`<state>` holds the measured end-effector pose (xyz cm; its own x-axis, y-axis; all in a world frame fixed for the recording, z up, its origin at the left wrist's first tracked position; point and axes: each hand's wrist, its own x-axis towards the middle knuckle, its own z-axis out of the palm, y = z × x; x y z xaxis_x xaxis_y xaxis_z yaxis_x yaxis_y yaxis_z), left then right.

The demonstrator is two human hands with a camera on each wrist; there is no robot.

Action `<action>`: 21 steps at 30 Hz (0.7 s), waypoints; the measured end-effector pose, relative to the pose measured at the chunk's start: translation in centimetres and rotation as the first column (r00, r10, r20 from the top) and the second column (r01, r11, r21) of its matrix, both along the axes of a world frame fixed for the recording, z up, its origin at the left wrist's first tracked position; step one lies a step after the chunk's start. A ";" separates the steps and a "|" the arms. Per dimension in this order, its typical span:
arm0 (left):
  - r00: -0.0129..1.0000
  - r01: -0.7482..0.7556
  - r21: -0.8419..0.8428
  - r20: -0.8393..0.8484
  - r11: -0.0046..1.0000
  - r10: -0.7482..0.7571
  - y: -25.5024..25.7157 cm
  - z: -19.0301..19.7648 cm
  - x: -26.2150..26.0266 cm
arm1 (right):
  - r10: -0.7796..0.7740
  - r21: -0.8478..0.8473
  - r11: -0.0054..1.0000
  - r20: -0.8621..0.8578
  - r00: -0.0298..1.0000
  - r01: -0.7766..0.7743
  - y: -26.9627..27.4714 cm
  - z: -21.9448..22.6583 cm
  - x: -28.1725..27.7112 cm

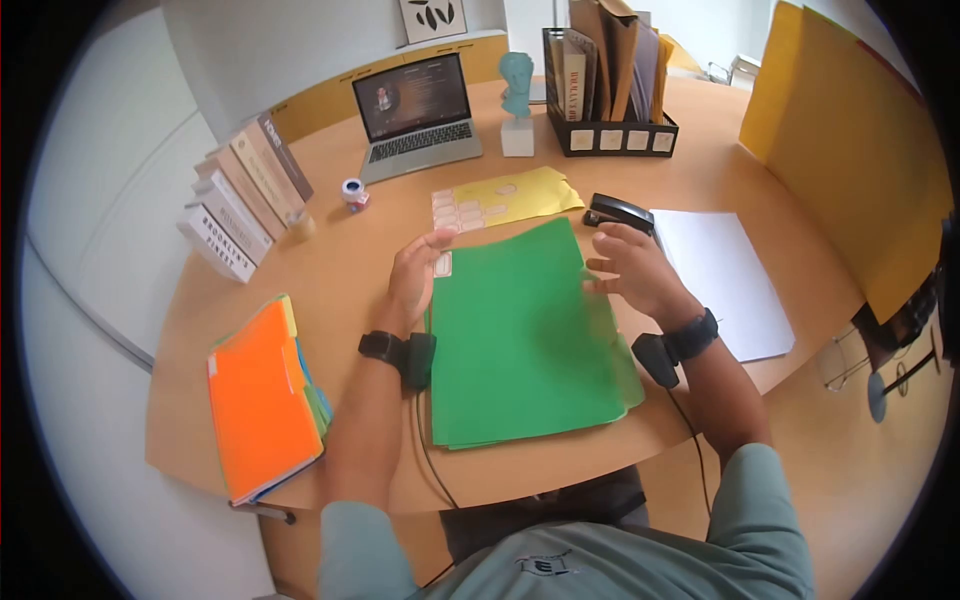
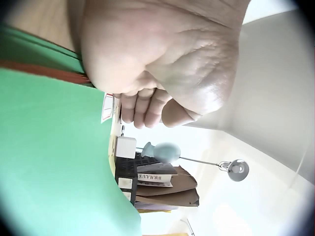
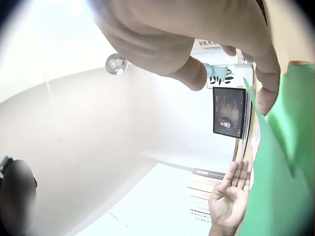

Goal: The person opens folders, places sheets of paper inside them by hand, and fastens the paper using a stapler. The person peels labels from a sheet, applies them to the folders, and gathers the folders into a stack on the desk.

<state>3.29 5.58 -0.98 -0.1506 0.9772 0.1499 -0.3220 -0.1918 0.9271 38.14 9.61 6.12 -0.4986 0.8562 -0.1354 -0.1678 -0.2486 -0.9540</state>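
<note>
A stack of green folders [image 1: 520,340] lies in front of the person, a small white label at its upper left corner. The left hand [image 1: 412,275] stands on edge along the stack's left side, fingers extended; in the left wrist view its palm [image 2: 162,54] is beside the folder edges, where a reddish-brown layer shows between green ones. At the upper right edge is the right hand [image 1: 640,270], fingers spread and slightly bent. In the right wrist view its fingertips are beside a raised green sheet [image 3: 270,142]; whether they touch it, I cannot tell.
Orange folder pile [image 1: 255,400] at left, books [image 1: 245,190] behind it. Laptop [image 1: 420,135], ink bottle [image 1: 354,194], bust [image 1: 517,95] and black file box [image 1: 620,140] stand at the back. Yellow envelope [image 1: 520,200], stapler [image 1: 618,212] and white paper [image 1: 725,280] lie near the stack.
</note>
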 end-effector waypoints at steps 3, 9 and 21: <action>0.998 -0.055 0.053 0.022 0.997 0.054 -0.3 -0.1 0.3 | 0.045 0.012 0.999 0.029 0.999 -0.046 0.2 1.1 -1.4; 0.988 -0.117 0.133 0.113 0.984 0.102 0.4 -0.8 -0.1 | 0.176 0.569 0.717 0.413 0.894 -0.403 0.4 6.3 -6.9; 0.970 -0.098 0.077 0.228 0.992 0.078 -5.2 3.2 1.4 | 0.367 0.562 0.635 0.383 0.848 -0.529 0.2 11.6 -9.1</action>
<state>4.73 0.37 2.21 -0.2751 0.9433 0.1861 -0.4980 -0.3053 0.8116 28.99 9.80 17.68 -0.8706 0.4533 0.1911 0.0251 0.4289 -0.9030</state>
